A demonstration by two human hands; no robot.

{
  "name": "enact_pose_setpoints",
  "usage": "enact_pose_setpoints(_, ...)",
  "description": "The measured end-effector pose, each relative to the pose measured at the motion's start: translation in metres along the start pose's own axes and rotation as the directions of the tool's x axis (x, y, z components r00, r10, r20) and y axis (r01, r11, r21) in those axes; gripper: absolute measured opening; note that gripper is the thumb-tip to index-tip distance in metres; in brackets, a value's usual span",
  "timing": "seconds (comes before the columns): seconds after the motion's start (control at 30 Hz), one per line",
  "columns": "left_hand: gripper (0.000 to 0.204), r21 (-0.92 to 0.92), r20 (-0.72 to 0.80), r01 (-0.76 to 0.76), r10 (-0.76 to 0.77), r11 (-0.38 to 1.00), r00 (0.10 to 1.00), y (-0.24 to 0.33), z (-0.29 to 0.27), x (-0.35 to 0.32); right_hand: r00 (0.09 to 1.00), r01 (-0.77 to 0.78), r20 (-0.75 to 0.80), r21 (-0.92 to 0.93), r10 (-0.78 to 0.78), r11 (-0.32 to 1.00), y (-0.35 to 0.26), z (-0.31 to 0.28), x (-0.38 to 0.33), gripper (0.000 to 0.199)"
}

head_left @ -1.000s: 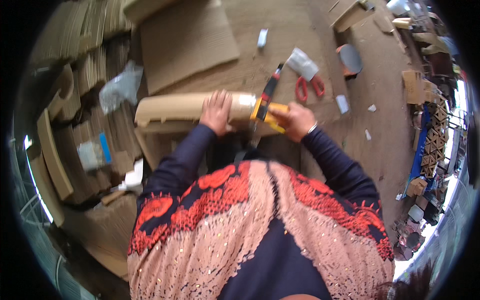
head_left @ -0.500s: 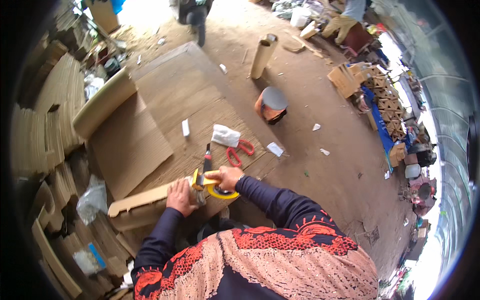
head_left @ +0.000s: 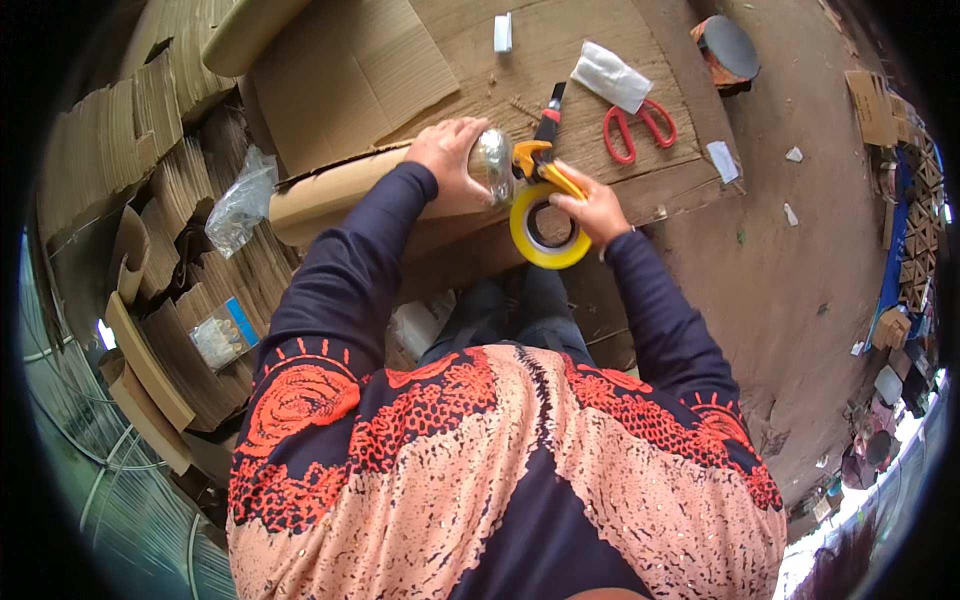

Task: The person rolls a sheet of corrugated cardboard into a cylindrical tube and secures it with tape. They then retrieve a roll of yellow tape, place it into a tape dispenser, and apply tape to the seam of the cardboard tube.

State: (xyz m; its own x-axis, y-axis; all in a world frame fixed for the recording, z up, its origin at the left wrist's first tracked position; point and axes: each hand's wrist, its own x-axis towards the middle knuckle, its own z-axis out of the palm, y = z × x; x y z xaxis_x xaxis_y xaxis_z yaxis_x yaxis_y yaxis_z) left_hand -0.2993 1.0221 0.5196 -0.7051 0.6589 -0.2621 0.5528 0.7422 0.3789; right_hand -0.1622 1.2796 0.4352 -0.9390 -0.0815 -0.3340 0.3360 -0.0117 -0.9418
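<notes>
A rolled bundle of brown cardboard [head_left: 330, 190] lies across flat cardboard sheets in front of me. My left hand [head_left: 450, 160] grips its right end, which is wrapped in shiny clear tape [head_left: 492, 160]. My right hand [head_left: 592, 208] holds a tape dispenser with a yellow roll [head_left: 545, 232] and an orange-and-black handle [head_left: 545, 140], pressed against that taped end.
Red-handled scissors [head_left: 632, 128] and a white folded packet [head_left: 610, 76] lie on the cardboard beyond my hands. A small white block [head_left: 502, 32] sits farther up. Stacks of corrugated cardboard [head_left: 150, 200] and a clear plastic bag [head_left: 240, 200] fill the left. A round drum-like object [head_left: 725, 50] stands on the dirt ground.
The view has swung down closer over my hands. My right hand has brought the dispenser around the roll's end, the yellow tape roll now hanging toward me.
</notes>
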Motion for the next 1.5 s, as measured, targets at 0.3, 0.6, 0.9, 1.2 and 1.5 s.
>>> enact_pose_setpoints(0.3,0.108,-0.029,0.213,0.011,-0.004,1.000,0.977,-0.024,-0.008,0.043,0.939,-0.345,-0.001,0.009,0.345,0.939,-0.017,0.037,-0.182,0.066)
enact_pose_setpoints(0.6,0.107,0.003,-0.078,-0.115,0.115,0.993,0.990,-0.006,0.009,-0.001,0.875,0.072,0.325,-0.820,0.359,0.568,-0.035,0.113,0.011,0.044)
enact_pose_setpoints(0.9,0.125,-0.146,-0.300,0.108,-0.148,0.983,0.942,0.040,0.070,-0.137,0.906,0.119,0.382,-0.644,0.184,0.755,-0.088,0.003,-0.125,0.064)
enact_pose_setpoints(1.2,0.138,-0.128,-0.340,0.244,-0.274,0.961,0.900,0.057,0.115,-0.191,0.788,0.611,0.587,-0.708,-0.185,0.356,-0.182,0.063,0.012,0.055)
enact_pose_setpoints(1.5,0.136,-0.076,-0.305,0.350,-0.356,0.934,0.883,0.075,0.119,-0.192,0.679,0.520,0.527,-0.836,0.511,0.172,-0.184,0.031,0.004,0.049)
